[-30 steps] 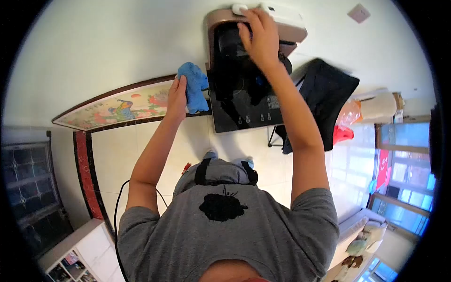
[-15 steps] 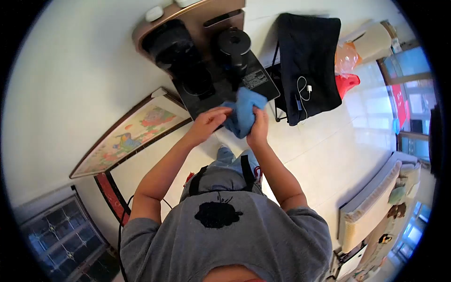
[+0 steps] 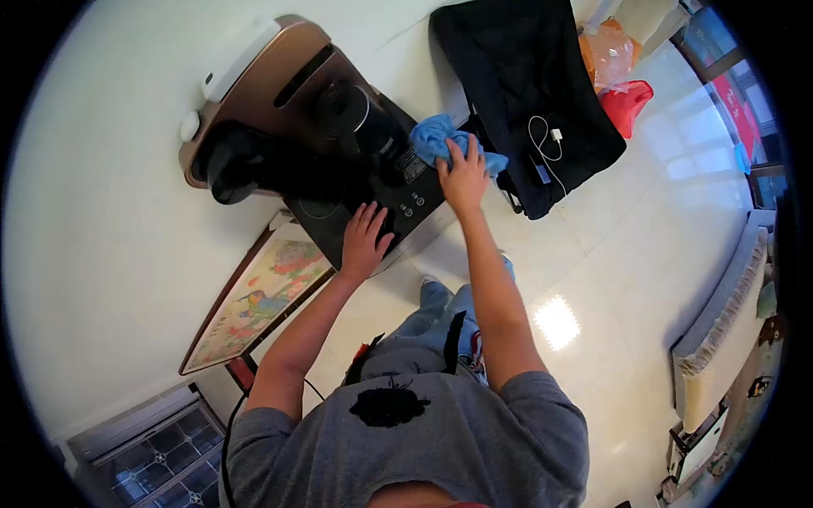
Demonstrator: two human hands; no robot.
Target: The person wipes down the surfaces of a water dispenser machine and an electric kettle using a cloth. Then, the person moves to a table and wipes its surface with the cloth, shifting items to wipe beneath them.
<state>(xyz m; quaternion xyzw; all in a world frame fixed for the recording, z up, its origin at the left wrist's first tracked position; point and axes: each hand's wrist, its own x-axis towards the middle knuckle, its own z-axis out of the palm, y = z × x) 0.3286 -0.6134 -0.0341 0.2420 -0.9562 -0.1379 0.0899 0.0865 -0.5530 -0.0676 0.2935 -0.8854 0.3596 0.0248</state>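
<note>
At the centre, a crumpled blue cloth [image 3: 440, 140] is held under the right hand [image 3: 464, 179], its grip partly hidden by folds. The glossy black worktop [image 3: 339, 222] is touched by the left hand [image 3: 362, 245], fingers spread open.

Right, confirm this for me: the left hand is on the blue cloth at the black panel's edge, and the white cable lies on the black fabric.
Not quite: the head view shows the right hand on the blue cloth at the black panel's edge. The white cable does lie on the black fabric.
</note>
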